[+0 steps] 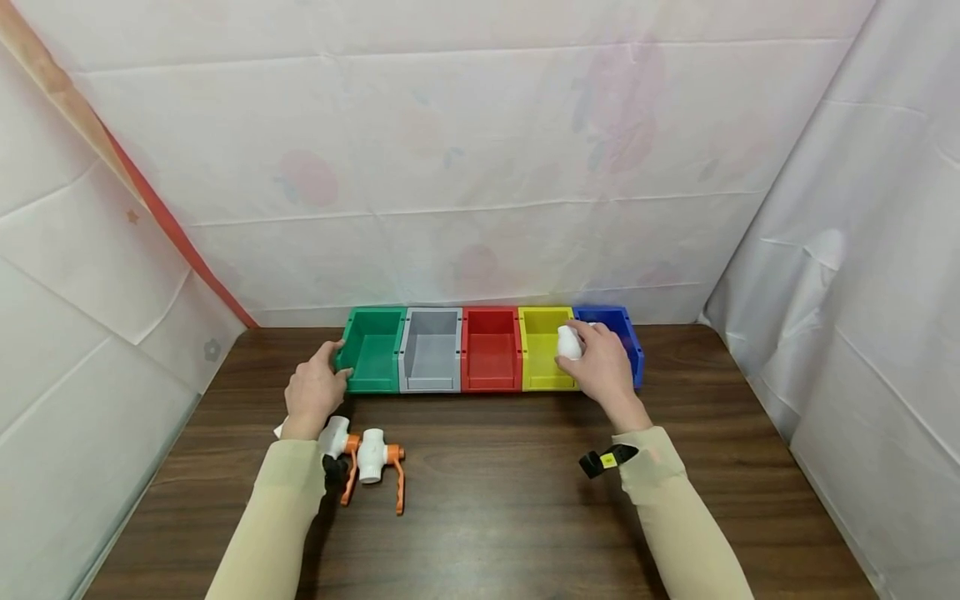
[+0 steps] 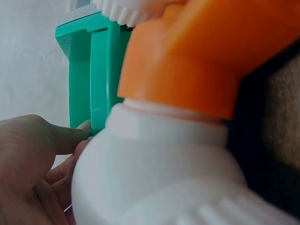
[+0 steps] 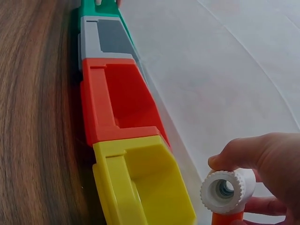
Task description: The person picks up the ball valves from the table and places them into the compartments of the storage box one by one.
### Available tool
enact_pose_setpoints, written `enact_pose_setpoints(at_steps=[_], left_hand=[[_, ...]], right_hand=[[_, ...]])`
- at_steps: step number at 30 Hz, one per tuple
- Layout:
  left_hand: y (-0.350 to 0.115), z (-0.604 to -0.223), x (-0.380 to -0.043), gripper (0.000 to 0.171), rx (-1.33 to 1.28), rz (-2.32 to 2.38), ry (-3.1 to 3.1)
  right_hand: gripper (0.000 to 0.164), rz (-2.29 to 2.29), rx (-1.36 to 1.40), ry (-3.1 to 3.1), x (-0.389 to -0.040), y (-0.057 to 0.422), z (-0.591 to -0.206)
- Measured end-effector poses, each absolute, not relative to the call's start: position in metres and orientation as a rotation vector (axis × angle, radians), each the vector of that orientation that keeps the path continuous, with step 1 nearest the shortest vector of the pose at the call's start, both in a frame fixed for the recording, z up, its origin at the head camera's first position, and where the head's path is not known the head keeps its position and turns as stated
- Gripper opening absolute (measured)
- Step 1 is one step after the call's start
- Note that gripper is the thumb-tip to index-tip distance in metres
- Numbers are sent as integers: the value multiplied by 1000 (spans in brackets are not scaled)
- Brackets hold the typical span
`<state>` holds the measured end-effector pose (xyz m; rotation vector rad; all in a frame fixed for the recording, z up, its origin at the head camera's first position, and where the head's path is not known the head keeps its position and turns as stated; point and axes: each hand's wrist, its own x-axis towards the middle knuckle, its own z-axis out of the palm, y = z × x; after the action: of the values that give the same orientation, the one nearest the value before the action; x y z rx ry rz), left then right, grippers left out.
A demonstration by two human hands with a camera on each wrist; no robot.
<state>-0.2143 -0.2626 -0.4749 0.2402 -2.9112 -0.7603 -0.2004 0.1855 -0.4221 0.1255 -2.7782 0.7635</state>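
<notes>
My left hand (image 1: 311, 392) grips the left wall of the green bin (image 1: 375, 385), thumb and fingers on either side of it in the left wrist view. My right hand (image 1: 604, 367) holds a white ball valve (image 3: 226, 192) by its body, above the border of the yellow bin (image 1: 547, 314) and the blue bin (image 1: 638, 358). An orange part of this valve shows below its open end in the right wrist view. Beside my left wrist lie two more white ball valves (image 1: 371, 457) with orange lever handles; one is partly covered by the sleeve.
Between the green and yellow bins stand a grey bin (image 1: 431, 385) and a red bin (image 1: 491, 385), all in one row. The row sits on a brown wooden table (image 1: 495, 517) against a white cloth backdrop (image 1: 465, 167). More white cloth hangs at both sides.
</notes>
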Motion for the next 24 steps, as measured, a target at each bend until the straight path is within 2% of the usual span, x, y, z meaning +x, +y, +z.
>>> enact_pose_setpoints(at_steps=[24], left_hand=[[-266, -476, -215, 53, 271, -789, -2899]], right_hand=[[55, 845, 126, -2690, -220, 163, -434]])
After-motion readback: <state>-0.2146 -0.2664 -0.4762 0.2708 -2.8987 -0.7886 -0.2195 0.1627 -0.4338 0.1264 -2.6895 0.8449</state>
